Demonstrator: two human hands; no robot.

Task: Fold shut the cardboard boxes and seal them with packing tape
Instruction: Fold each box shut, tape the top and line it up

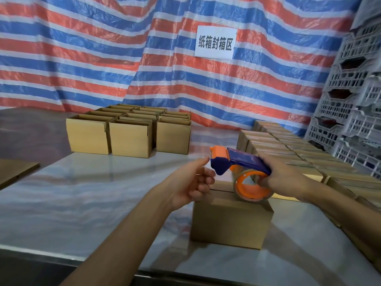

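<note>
While atop the folded box [231, 221] — tape dispenser [243, 159] clasped in right grip [288, 176], left grip [193, 182] released; sign [215, 42]: 纸箱封箱区.

One box [231, 221] placed at table [82, 193] front, tape dispenser [241, 168] held at its top. Behind-left, open boxes [127, 131] grouped; shut boxes [288, 147] rowed right, crates [354, 110] stacked beyond.

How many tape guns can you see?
1. The blue and orange tape gun is in the right hand, its roll against the top of the nearest cardboard box. The left hand holds none. Others might be hidden behind the box stacks.
</note>
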